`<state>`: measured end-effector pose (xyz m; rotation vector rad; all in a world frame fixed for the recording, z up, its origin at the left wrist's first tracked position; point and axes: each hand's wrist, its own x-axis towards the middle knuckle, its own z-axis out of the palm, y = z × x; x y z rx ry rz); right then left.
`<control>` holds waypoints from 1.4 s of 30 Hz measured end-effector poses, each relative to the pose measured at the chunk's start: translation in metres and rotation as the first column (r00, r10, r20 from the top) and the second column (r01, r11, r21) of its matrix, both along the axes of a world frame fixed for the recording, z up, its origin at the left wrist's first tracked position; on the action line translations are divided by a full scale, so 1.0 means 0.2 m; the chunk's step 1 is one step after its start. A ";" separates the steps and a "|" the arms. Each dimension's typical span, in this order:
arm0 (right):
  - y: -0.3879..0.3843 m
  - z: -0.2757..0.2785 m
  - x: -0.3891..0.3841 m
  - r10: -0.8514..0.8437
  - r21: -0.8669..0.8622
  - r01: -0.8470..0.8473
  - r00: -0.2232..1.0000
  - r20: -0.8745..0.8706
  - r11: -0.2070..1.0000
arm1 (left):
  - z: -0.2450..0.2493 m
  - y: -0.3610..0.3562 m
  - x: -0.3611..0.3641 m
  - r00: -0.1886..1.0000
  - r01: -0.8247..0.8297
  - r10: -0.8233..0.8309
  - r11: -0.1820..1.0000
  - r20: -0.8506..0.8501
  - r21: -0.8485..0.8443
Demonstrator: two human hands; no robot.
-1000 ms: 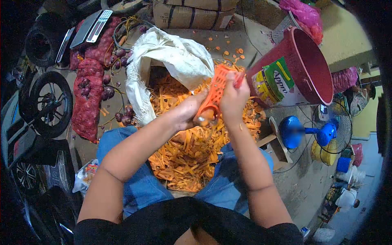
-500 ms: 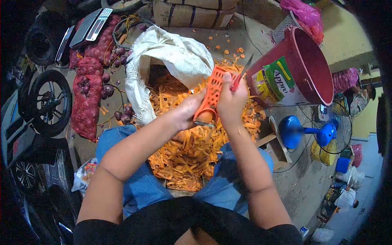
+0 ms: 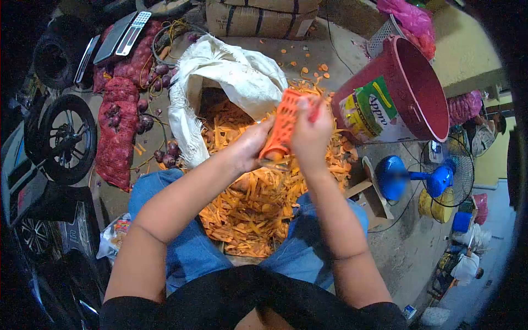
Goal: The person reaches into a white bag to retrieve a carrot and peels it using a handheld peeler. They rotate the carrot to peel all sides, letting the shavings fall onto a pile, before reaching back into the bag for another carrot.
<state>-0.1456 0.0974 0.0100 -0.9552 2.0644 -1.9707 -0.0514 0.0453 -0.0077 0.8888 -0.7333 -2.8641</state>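
Note:
My left hand (image 3: pixel 252 147) is closed at the left side of an orange perforated tool (image 3: pixel 283 122), near its lower end, with a carrot (image 3: pixel 275 156) partly showing there. My right hand (image 3: pixel 313 132) is wrapped round the tool's right side and also has a red handle (image 3: pixel 314 113) between its fingers; the blade is smeared by motion. Beneath both hands lies a pile of orange peelings (image 3: pixel 253 212), between my knees. A white sack (image 3: pixel 231 71) with its mouth open stands just beyond the pile.
A dark red bucket (image 3: pixel 352 82) leans at the right, near a blue fan (image 3: pixel 391 177) and a cardboard box (image 3: pixel 374 198). Net bags of onions (image 3: pixel 116 132) and a scale (image 3: pixel 129 36) are at the left, beside a motorcycle wheel (image 3: pixel 67 138). People are at the far right.
The tool has tilted slightly and its lower end has shifted a little up and left. The blade, visible before above my right hand, is now blurred out.

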 end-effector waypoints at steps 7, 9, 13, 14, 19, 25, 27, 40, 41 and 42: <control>0.00 -0.07 -0.31 -0.274 0.058 0.287 0.946 -0.174 0.956 | 0.07 0.06 0.05 0.959 0.264 -0.226 0.932 0.172 -0.248; 0.02 -0.08 -0.39 -0.336 0.040 0.342 0.936 -0.105 0.939 | 0.08 0.08 0.05 0.959 0.283 -0.268 0.931 0.091 -0.231; 0.02 0.03 -0.28 -0.282 -0.002 0.287 0.941 0.190 0.958 | 0.02 0.00 0.05 0.989 0.146 -0.146 0.983 0.006 -0.115; 0.01 0.02 -0.22 -0.199 0.017 0.198 0.975 0.099 0.980 | 0.02 -0.01 0.05 0.989 0.149 -0.149 0.987 0.013 -0.063; 0.01 0.00 0.04 0.044 0.159 -0.021 0.990 -0.138 0.987 | -0.01 0.01 0.03 0.999 0.009 -0.010 0.999 -0.035 -0.039; -0.03 -0.10 -0.24 -0.266 -0.048 0.262 0.952 -0.149 0.964 | 0.05 0.03 0.03 0.987 0.145 -0.132 0.976 0.087 -0.164; 0.01 -0.05 -0.35 -0.329 0.011 0.332 0.939 -0.103 0.943 | 0.07 0.04 0.05 0.962 0.270 -0.258 0.947 0.091 -0.171; -0.02 -0.01 -0.13 -0.151 0.085 0.165 0.978 -0.146 0.983 | 0.07 0.04 0.05 0.992 0.121 -0.115 0.970 0.040 -0.209; -0.02 -0.03 -0.24 -0.258 0.024 0.265 0.955 -0.146 0.964 | 0.09 0.06 0.06 0.974 0.222 -0.198 0.937 0.113 -0.271; 0.00 -0.04 -0.33 -0.318 0.035 0.328 0.934 -0.166 0.944 | 0.07 0.08 0.05 0.978 0.204 -0.190 0.955 0.084 -0.216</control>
